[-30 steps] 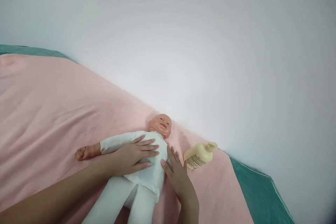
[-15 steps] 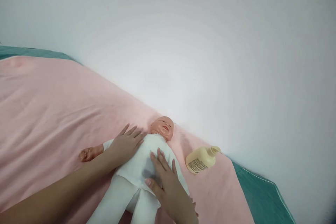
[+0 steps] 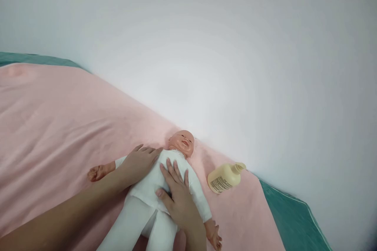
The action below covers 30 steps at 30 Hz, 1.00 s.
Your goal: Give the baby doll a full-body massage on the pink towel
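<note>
A baby doll (image 3: 160, 194) in a white top and white trousers lies on its back, head toward the wall and arms spread out. My left hand (image 3: 141, 164) rests on the doll's shoulder and upper arm at the left, its fingers stretched out. Flat on the doll's chest and belly lies my right hand (image 3: 176, 196), with fingers spread and the thumb apart. Neither hand grips anything. Right of the doll is a pale yellow pump bottle (image 3: 224, 178), label side showing, touched by neither hand. The doll's feet are out of frame.
A pink sheet (image 3: 73, 106) with some creases lies under the doll and the bottle. Green covering (image 3: 291, 215) shows past it at the right and far left. A white wall (image 3: 188, 47) rises directly behind the doll's head.
My right hand has moved up and slightly left, coming down onto the doll's chest from just above the belly. The doll's hand at the right is now uncovered. My left fingers lie a little lower.
</note>
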Tool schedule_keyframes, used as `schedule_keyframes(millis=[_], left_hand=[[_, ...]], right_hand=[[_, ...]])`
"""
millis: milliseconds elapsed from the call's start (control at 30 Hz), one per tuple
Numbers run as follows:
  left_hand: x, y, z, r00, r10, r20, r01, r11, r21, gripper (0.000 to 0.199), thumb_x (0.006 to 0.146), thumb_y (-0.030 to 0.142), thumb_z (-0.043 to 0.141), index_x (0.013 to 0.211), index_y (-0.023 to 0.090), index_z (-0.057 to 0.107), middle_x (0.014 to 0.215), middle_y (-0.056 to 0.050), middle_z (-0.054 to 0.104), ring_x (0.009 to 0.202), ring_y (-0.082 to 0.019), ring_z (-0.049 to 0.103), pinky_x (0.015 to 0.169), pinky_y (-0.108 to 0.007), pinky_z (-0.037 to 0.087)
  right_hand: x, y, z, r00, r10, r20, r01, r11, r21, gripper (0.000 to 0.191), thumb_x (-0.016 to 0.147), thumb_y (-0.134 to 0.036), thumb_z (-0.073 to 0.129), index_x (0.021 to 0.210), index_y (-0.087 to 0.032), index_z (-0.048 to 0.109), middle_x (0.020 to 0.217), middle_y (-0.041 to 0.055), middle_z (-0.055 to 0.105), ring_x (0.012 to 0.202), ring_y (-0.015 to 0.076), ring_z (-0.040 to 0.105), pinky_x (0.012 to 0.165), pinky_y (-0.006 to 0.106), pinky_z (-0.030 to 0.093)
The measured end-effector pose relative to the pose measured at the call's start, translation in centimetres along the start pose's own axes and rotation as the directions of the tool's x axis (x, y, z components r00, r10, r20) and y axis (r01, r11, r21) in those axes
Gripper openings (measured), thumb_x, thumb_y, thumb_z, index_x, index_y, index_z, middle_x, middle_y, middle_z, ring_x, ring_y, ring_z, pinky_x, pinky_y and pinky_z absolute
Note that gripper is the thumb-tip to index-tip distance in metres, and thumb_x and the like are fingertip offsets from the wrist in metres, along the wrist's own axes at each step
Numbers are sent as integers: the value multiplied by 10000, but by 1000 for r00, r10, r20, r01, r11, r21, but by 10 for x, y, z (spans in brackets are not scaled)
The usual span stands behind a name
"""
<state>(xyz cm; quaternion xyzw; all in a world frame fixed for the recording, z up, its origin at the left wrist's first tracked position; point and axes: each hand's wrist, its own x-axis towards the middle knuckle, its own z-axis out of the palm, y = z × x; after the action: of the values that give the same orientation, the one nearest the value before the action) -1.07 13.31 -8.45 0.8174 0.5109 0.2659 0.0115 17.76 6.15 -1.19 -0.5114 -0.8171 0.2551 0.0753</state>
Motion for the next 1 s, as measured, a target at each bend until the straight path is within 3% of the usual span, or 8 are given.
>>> schedule_keyframes(millis=[300, 533, 667, 733, 867, 933, 1000], left_hand=[[1, 1, -2, 1000, 10, 24, -11, 1000, 24, 395, 971, 232, 313, 1290, 181, 540, 1134, -120, 678, 1048, -242, 630, 931, -392, 408], [1, -2, 1, 999, 28, 22, -29, 1000, 11, 418, 963, 231, 302, 1306, 160, 530, 1152, -138, 672, 1031, -272, 638, 914, -444, 437], [3, 2, 2, 995, -37, -88, 26, 991, -130, 468, 935, 245, 327, 1368, 112, 445, 1246, -159, 618, 1089, -274, 606, 942, -441, 442], [3, 7, 1, 987, -35, -159, -5, 969, -246, 481, 926, 254, 337, 1374, 98, 420, 1299, -154, 581, 1143, -262, 569, 974, -421, 431], [0, 15, -4, 969, 13, -248, -118, 904, -411, 408, 930, 275, 331, 1259, 125, 518, 1238, -126, 610, 1146, -242, 548, 1010, -409, 406], [-4, 16, -6, 961, 1, -275, -131, 880, -456, 367, 924, 269, 327, 1160, 146, 579, 1158, -110, 642, 1104, -238, 562, 1005, -410, 408], [-11, 16, -9, 951, -48, -305, -117, 858, -500, 330, 900, 243, 334, 1048, 165, 619, 1091, -92, 659, 1069, -232, 572, 996, -405, 414]], right_hand=[[5, 16, 2, 985, 144, -99, -142, 990, 27, 660, 956, -585, 316, 1507, -316, 72, 1576, -37, -6, 1452, 220, -75, 1139, 570, -82], [8, 32, 14, 975, 82, -204, -62, 993, 103, 728, 942, -571, 382, 1507, -297, 14, 1575, 5, 45, 1455, 251, -25, 1128, 598, -69], [11, 38, 23, 954, 58, -295, -15, 989, 145, 717, 937, -541, 429, 1506, -309, 61, 1569, 20, 101, 1455, 272, 21, 1116, 626, -52], [13, 38, 26, 940, 49, -339, 4, 988, 156, 702, 934, -529, 447, 1505, -315, 100, 1565, 24, 130, 1455, 273, 46, 1116, 627, -45], [16, 37, 33, 887, 32, -460, 58, 982, 181, 630, 934, -486, 464, 1489, -291, 238, 1549, 41, 217, 1450, 259, 133, 1136, 593, -26], [14, 38, 38, 835, 49, -548, 97, 968, 234, 567, 940, -460, 451, 1454, -243, 349, 1524, 70, 298, 1431, 247, 219, 1158, 548, 21], [8, 39, 44, 761, 103, -641, 143, 936, 320, 511, 945, -444, 427, 1384, -185, 465, 1467, 105, 409, 1380, 231, 339, 1165, 476, 147]])
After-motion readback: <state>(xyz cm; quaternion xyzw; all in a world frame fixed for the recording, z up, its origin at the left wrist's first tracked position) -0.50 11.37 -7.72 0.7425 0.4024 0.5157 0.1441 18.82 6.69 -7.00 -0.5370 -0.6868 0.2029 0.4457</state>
